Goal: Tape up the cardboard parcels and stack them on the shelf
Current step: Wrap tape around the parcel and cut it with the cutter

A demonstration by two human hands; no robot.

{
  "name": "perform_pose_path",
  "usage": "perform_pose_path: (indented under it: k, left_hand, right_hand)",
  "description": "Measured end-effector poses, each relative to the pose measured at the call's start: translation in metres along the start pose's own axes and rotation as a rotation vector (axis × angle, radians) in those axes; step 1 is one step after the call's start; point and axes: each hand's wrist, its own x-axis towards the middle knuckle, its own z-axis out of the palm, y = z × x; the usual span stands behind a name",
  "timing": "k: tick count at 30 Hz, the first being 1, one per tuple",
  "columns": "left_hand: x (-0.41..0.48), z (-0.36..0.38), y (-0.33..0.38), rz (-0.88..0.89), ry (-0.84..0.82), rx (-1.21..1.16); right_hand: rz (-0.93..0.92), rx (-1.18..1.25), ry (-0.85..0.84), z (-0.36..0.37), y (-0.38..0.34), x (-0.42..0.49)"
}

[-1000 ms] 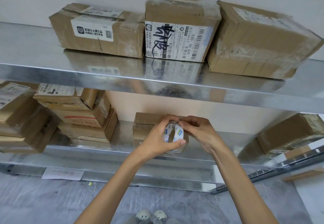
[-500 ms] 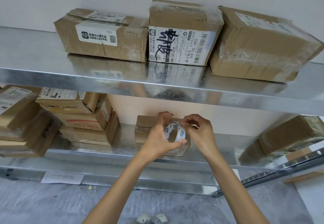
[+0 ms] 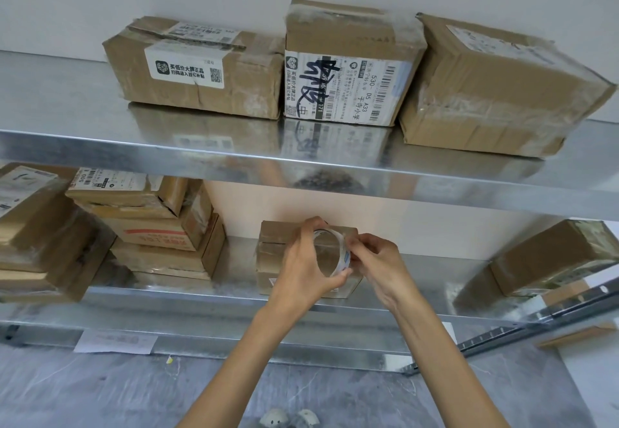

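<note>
My left hand (image 3: pixel 303 267) grips a roll of clear tape (image 3: pixel 331 253), thumb and fingers curled round its ring. My right hand (image 3: pixel 378 267) pinches the roll's right rim with fingertips, where the tape end seems to lie. Both hands hover just in front of a small cardboard parcel (image 3: pixel 271 253) that sits on the lower metal shelf (image 3: pixel 234 293); the hands hide much of its front. The upper shelf (image 3: pixel 100 146) carries three taped parcels: a flat one (image 3: pixel 197 69), a labelled one with black scrawl (image 3: pixel 348 69) and a big one (image 3: pixel 495 89).
A stack of parcels (image 3: pixel 150 223) and more boxes (image 3: pixel 37 226) fill the lower shelf's left side. Another parcel (image 3: pixel 549 257) lies at its right. A paper slip (image 3: pixel 115 344) hangs on the shelf's front rail. Grey marbled floor (image 3: pixel 100 390) lies below.
The tape roll has turned so its open ring faces me more. My right fingers shifted to the roll's right rim. The view moved slightly closer and lower.
</note>
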Motion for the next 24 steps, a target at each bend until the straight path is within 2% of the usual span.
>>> perform_pose_path:
  k: [5, 11, 15, 20, 24]
  left_hand:
    - [-0.007, 0.005, 0.003, 0.076, 0.127, 0.117]
    - [-0.009, 0.008, -0.002, 0.110, 0.161, 0.157]
    - [-0.011, 0.009, -0.006, 0.143, 0.175, 0.163]
    - [-0.007, 0.012, -0.001, 0.176, 0.143, 0.178]
    - [-0.004, 0.010, -0.005, 0.129, 0.031, 0.060]
  right_hand:
    - [0.013, 0.025, 0.050, 0.006, 0.002, 0.000]
    - [-0.055, 0.032, 0.086, 0.011, 0.004, -0.008]
    - [0.106, 0.149, -0.038, -0.001, 0.000, -0.004]
    - [0.162, 0.494, -0.291, -0.003, 0.001, -0.011]
    - [0.113, 0.434, -0.326, -0.012, 0.004, -0.011]
